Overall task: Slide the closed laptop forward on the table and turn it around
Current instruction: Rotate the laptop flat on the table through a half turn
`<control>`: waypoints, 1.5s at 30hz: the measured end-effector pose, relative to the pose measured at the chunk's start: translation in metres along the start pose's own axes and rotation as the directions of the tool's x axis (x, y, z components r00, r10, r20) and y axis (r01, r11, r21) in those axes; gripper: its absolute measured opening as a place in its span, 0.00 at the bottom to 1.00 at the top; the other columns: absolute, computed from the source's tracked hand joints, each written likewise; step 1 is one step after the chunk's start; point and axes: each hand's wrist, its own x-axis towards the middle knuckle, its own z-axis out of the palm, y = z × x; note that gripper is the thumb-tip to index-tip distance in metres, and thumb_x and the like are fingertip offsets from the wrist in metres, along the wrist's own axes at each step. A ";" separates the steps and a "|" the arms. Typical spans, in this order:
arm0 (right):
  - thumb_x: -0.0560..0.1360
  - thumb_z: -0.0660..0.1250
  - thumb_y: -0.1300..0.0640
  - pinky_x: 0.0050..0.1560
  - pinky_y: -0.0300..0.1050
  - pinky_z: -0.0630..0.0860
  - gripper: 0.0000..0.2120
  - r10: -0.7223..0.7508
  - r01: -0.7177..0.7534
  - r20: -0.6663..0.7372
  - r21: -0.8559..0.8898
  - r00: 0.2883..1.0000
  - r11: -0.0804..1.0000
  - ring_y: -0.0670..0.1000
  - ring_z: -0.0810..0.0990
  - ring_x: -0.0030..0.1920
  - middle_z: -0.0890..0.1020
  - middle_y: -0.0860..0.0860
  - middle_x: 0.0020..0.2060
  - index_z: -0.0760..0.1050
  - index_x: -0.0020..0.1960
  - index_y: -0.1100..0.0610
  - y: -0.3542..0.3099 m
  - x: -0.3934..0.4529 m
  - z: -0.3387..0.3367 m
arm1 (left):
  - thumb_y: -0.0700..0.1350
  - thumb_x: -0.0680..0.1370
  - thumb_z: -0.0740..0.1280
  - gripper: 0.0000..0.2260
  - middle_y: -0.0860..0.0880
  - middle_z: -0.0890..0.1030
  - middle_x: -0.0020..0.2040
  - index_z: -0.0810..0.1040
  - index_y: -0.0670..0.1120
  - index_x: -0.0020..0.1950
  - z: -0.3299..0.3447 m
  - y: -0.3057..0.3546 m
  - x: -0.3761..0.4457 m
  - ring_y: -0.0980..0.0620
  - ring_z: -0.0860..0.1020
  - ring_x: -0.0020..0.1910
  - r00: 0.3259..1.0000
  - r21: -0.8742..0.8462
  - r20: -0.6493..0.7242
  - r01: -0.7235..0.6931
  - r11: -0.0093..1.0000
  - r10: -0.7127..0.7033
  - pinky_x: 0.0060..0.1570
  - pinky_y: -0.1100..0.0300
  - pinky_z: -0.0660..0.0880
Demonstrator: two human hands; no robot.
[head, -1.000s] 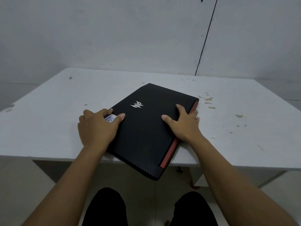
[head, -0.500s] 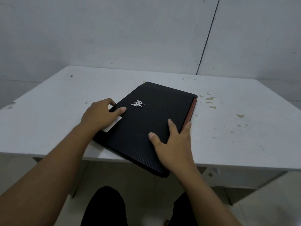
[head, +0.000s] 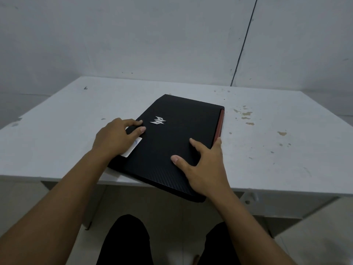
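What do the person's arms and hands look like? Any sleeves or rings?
Both forearms are bare, with no sleeves in view. The left hand and right hand wear no gloves, and no rings, watch or bracelets are visible. Fingernails look short and unpainted.

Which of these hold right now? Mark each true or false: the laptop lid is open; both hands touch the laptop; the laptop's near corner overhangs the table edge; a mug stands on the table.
1. The laptop lid is open. False: it is closed.
2. Both hands touch it. True: left hand and right hand rest on the lid.
3. Its near corner overhangs the table edge. True.
4. A mug stands on the table. False: none is visible.
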 end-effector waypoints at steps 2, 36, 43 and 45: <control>0.66 0.72 0.29 0.76 0.57 0.63 0.42 -0.020 0.020 0.020 0.003 1.000 1.000 0.55 0.54 0.81 0.49 0.53 0.81 0.68 0.76 0.42 0.004 0.005 -0.005 | 0.70 0.77 0.61 0.20 0.53 0.76 0.49 0.80 0.66 0.65 0.001 0.004 -0.010 0.51 0.75 0.50 0.998 0.012 -0.040 0.043 0.999 -0.042 0.47 0.54 0.69; 0.75 0.59 0.32 0.59 0.53 0.76 0.30 -0.111 0.012 -0.285 -0.327 0.952 0.945 0.57 0.78 0.65 0.75 0.55 0.70 0.76 0.71 0.46 0.024 -0.002 -0.014 | 0.68 0.78 0.55 0.33 0.43 0.58 0.82 0.63 0.56 0.81 0.051 0.062 0.152 0.42 0.54 0.81 0.959 0.146 0.284 -0.062 0.987 0.018 0.76 0.39 0.48; 0.74 0.59 0.30 0.54 0.53 0.80 0.31 -0.135 0.036 -0.275 -0.337 0.952 0.941 0.53 0.80 0.58 0.77 0.51 0.63 0.77 0.70 0.46 0.027 0.000 -0.014 | 0.69 0.75 0.62 0.30 0.44 0.74 0.69 0.71 0.51 0.69 0.049 0.054 0.170 0.41 0.69 0.70 0.955 0.057 0.286 -0.101 0.993 0.080 0.69 0.40 0.63; 0.74 0.59 0.31 0.52 0.52 0.81 0.31 -0.147 0.047 -0.280 -0.335 0.949 0.941 0.51 0.80 0.55 0.77 0.50 0.61 0.77 0.70 0.47 0.028 0.001 -0.013 | 0.74 0.71 0.60 0.33 0.44 0.74 0.69 0.71 0.53 0.68 0.048 0.052 0.170 0.40 0.69 0.69 0.955 0.052 0.286 -0.101 0.993 0.082 0.66 0.40 0.66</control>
